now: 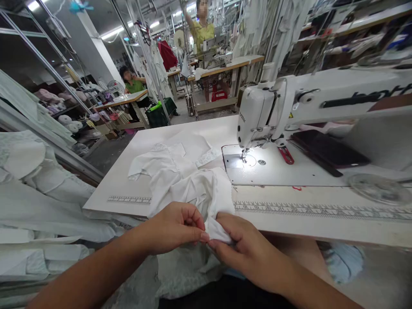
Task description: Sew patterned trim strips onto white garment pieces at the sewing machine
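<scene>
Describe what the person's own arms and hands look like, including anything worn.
The left hand and right hand are bare: no gloves, rings or bracelets show. The left forearm and right forearm are uncovered too, with no sleeve, watch or band in view. The left thumbnail looks short and unpainted.

Bare tabletop (112, 184) left & behind white garment (180, 176) is open; sewing machine head (257, 113) blocks right side, w/ dark flat device (328, 148) under its arm.
</scene>
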Motion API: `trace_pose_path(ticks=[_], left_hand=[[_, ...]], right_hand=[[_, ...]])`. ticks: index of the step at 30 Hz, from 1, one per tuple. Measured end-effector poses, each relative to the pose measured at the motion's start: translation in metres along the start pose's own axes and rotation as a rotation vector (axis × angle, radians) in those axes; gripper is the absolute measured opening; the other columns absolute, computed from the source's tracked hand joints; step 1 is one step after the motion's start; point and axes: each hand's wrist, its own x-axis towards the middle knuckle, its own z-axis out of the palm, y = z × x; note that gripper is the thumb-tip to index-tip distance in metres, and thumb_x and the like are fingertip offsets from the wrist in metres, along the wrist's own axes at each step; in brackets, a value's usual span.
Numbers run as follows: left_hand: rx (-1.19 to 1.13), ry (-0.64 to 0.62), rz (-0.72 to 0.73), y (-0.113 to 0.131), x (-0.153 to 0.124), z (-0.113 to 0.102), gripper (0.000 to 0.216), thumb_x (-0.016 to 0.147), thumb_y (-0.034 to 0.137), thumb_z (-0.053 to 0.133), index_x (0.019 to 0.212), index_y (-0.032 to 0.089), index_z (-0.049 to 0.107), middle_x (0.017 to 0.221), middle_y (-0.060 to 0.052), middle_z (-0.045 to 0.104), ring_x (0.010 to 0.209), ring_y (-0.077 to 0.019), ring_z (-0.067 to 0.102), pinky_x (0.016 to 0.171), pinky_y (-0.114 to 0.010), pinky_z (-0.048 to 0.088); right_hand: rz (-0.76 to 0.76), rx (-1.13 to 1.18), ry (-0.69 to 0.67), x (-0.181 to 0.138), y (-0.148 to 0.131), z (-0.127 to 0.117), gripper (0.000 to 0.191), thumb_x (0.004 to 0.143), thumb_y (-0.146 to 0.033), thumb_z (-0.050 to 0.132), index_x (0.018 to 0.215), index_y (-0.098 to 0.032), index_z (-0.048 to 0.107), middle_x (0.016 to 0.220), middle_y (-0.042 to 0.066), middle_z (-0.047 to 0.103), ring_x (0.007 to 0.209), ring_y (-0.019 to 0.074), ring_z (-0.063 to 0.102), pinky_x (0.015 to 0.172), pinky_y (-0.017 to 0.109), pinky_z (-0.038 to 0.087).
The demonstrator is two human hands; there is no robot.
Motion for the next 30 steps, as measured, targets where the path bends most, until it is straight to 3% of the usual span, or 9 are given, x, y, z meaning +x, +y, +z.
trace_pose_path(ticks=[2,4,8,12,17,23,26,28,30], left_hand=[[0.146,0.054,0.142,0.006,0.002,-0.002,0.019,0.075,0.032,0.070,0.078,0.015,0.062,0.069,0.000,0.062,0.065,-0.0127,0.055,0.060,-0.024,0.043],[0.317,0.132,0.454,0.012,0.007,-0.001,0.014,0.083,0.029,0.063,0.089,0.016,0.063,0.091,-0.006,0.066,0.086,-0.0171,0.060,0.077,-0.029,0.048],[0.616,0.040,0.927,0.012,0.026,0.005,0.028,0.092,0.021,0.047,0.118,0.017,0.053,0.118,-0.010,0.063,0.109,-0.0211,0.057,0.099,-0.037,0.042],[0.856,0.163,1.003,0.000,0.054,0.016,0.020,0.096,0.020,0.039,0.095,0.020,0.059,0.078,-0.001,0.065,0.070,-0.0165,0.059,0.069,-0.030,0.045],[0.946,0.337,1.138,-0.013,0.072,0.030,0.029,0.095,0.016,0.039,0.068,0.020,0.051,0.061,0.001,0.055,0.056,-0.0146,0.053,0.055,-0.026,0.039],[1.075,0.540,1.154,-0.033,0.081,0.000,0.019,0.092,0.020,0.047,0.097,0.024,0.065,0.080,-0.001,0.064,0.073,-0.0176,0.060,0.073,-0.032,0.044],[1.102,0.761,1.075,-0.031,0.080,-0.018,0.023,0.089,0.025,0.052,0.106,0.029,0.068,0.090,-0.003,0.064,0.077,-0.0197,0.061,0.071,-0.033,0.045],[1.013,0.741,1.062,-0.021,0.073,-0.017,0.024,0.089,0.027,0.052,0.106,0.028,0.069,0.088,-0.003,0.063,0.075,-0.0168,0.062,0.066,-0.028,0.047],[0.836,0.636,1.037,-0.007,0.064,-0.005,0.022,0.089,0.022,0.051,0.102,0.026,0.069,0.089,-0.002,0.064,0.078,-0.0140,0.064,0.070,-0.023,0.050]], right_hand=[[0.065,0.020,-0.008,0.000,-0.001,-0.002,0.024,0.082,-0.018,0.051,0.066,-0.022,0.033,0.066,-0.005,0.041,0.061,0.0117,0.040,0.053,0.024,0.032],[0.088,0.044,-0.007,-0.001,-0.004,-0.002,0.018,0.079,-0.017,0.049,0.067,-0.022,0.037,0.065,-0.005,0.043,0.060,0.0118,0.042,0.053,0.023,0.034],[-0.105,-0.043,0.042,-0.007,-0.009,-0.003,0.014,0.069,-0.013,0.051,0.079,-0.021,0.056,0.081,-0.001,0.062,0.075,0.0156,0.056,0.070,0.026,0.044],[0.068,-0.412,0.290,-0.003,0.003,-0.019,0.017,0.069,-0.021,0.055,0.084,-0.021,0.061,0.078,0.002,0.067,0.072,0.0192,0.060,0.068,0.028,0.044],[0.274,-0.563,0.546,0.015,0.020,-0.035,0.021,0.079,-0.018,0.047,0.097,-0.018,0.059,0.081,0.007,0.069,0.073,0.0232,0.063,0.066,0.032,0.044],[0.255,-0.537,0.556,0.000,0.019,-0.016,0.019,0.078,-0.029,0.060,0.095,-0.021,0.060,0.086,0.004,0.069,0.079,0.0217,0.065,0.070,0.031,0.048],[0.059,-0.348,0.331,-0.023,0.010,-0.018,0.035,0.077,-0.040,0.068,0.109,-0.028,0.060,0.096,-0.002,0.069,0.083,0.0148,0.066,0.070,0.022,0.050],[-0.156,-0.171,0.101,-0.032,0.003,-0.028,0.017,0.086,-0.039,0.061,0.099,-0.027,0.065,0.087,-0.004,0.070,0.079,0.0115,0.067,0.072,0.018,0.050],[-0.192,-0.109,0.269,-0.031,0.001,-0.042,0.012,0.089,-0.033,0.059,0.091,-0.024,0.067,0.086,-0.001,0.069,0.082,0.0133,0.066,0.076,0.022,0.051]])
